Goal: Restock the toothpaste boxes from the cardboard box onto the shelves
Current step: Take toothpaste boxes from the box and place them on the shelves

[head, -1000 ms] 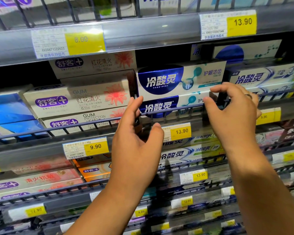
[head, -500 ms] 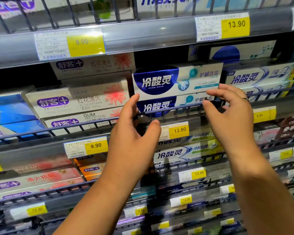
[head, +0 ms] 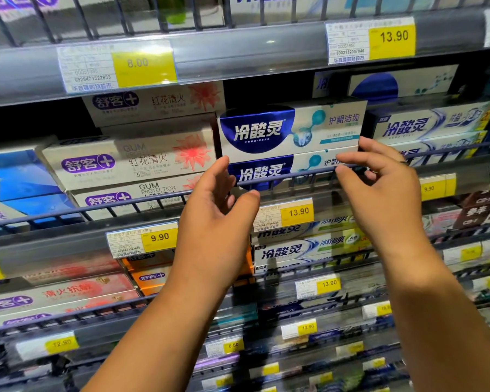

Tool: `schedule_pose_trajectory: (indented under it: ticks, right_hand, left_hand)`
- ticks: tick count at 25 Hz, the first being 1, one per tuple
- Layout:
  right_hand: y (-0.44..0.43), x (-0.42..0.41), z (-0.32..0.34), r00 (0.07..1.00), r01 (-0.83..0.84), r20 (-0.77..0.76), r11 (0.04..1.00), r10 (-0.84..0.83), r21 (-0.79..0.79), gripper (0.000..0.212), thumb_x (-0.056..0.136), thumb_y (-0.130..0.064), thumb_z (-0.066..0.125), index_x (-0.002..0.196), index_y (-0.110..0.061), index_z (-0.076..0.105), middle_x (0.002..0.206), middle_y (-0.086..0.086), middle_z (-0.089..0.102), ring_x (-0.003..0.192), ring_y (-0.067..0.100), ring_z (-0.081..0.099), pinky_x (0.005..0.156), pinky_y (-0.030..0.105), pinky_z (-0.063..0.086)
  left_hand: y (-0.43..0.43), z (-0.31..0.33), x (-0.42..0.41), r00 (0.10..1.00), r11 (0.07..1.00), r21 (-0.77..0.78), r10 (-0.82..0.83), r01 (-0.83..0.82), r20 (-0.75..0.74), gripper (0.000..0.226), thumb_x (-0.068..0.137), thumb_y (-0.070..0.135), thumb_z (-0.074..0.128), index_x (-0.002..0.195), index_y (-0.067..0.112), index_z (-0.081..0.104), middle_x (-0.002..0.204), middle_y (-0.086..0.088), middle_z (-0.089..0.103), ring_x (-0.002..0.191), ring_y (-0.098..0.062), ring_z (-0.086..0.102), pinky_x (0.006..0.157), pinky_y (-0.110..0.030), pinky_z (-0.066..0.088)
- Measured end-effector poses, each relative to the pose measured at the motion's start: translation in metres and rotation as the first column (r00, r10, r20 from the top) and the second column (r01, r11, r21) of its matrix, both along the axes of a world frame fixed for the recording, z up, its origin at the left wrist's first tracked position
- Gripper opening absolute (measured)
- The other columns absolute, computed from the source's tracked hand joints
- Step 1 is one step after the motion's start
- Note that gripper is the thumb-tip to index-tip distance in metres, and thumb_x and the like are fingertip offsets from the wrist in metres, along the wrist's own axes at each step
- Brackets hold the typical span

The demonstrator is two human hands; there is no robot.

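Note:
Two blue-and-white toothpaste boxes are stacked on the middle shelf, the upper box (head: 292, 128) on the lower box (head: 269, 171), behind a wire rail (head: 294, 176). My left hand (head: 218, 216) is at the left end of the lower box, thumb up beside it, fingers spread in front of the rail. At the right end of the stack is my right hand (head: 379, 188); its fingertips touch the stack's right edge and the thumb is by the rail. Neither hand grips a box. The cardboard box is out of view.
White and purple toothpaste boxes (head: 130, 162) sit to the left, blue-and-white ones (head: 425, 125) to the right. Price tags (head: 283, 215) line the shelf edges. Another shelf (head: 238, 55) hangs close above, and more stocked shelves (head: 309, 250) run below.
The right hand's fingers have uncurled from the rail and now rest at the stack's right edge. The left hand stays in about the same spot. The view has drifted slightly.

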State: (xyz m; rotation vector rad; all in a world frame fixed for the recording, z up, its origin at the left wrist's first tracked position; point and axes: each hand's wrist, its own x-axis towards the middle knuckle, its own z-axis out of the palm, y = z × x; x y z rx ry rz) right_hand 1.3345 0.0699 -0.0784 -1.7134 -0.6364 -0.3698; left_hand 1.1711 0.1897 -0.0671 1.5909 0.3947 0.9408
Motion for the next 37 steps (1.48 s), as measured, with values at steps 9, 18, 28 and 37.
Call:
schedule_pose_trajectory:
  ticks: [9, 18, 28, 37]
  right_hand:
    - [0.0, 0.0, -0.003, 1.0, -0.006, -0.013, 0.998, 0.007, 0.064, 0.02, 0.087, -0.016, 0.064, 0.098, -0.031, 0.068, 0.131, -0.006, 0.054, 0.115, 0.004, 0.053, 0.103, 0.027, 0.042]
    - [0.0, -0.005, -0.005, 0.999, -0.018, -0.029, 0.997, 0.02, 0.071, 0.019, 0.086, -0.015, 0.065, 0.096, -0.031, 0.068, 0.132, -0.006, 0.051, 0.117, 0.004, 0.052, 0.104, 0.026, 0.04]
    - [0.017, -0.046, -0.006, 0.998, -0.036, 0.057, 0.999, 0.036, 0.001, 0.027, 0.085, -0.015, 0.066, 0.106, -0.031, 0.061, 0.127, -0.003, 0.047, 0.117, 0.005, 0.045, 0.091, 0.002, 0.03]
    - [0.028, -0.096, 0.006, 0.994, -0.082, 0.061, 0.994, 0.087, -0.078, 0.033, 0.086, -0.017, 0.065, 0.115, -0.029, 0.059, 0.121, -0.008, 0.051, 0.113, 0.002, 0.048, 0.097, 0.01, 0.033]
  left_hand:
    - [0.002, 0.002, -0.005, 0.981, 0.976, 0.215, 0.084, -0.045, -0.174, 0.072, 0.073, 0.042, 0.058, 0.142, 0.042, 0.035, 0.098, 0.042, 0.051, 0.088, 0.026, 0.05, 0.092, -0.022, 0.041]
    - [0.002, 0.008, -0.009, 0.966, 0.967, 0.255, 0.081, -0.016, -0.247, 0.064, 0.08, 0.041, 0.062, 0.14, 0.039, 0.04, 0.099, 0.04, 0.047, 0.089, 0.025, 0.049, 0.085, -0.014, 0.037]
    - [0.021, 0.001, -0.044, 0.955, 0.946, 0.312, 0.165, -0.083, -0.245, 0.043, 0.075, 0.041, 0.061, 0.117, 0.039, 0.06, 0.102, 0.027, 0.066, 0.087, -0.014, 0.065, 0.085, -0.021, 0.052]
    - [0.044, 0.007, -0.073, 0.973, 0.944, 0.329, 0.072, 0.005, -0.221, 0.039, 0.083, 0.027, 0.067, 0.119, 0.039, 0.059, 0.111, 0.027, 0.064, 0.09, -0.004, 0.065, 0.09, -0.023, 0.051]
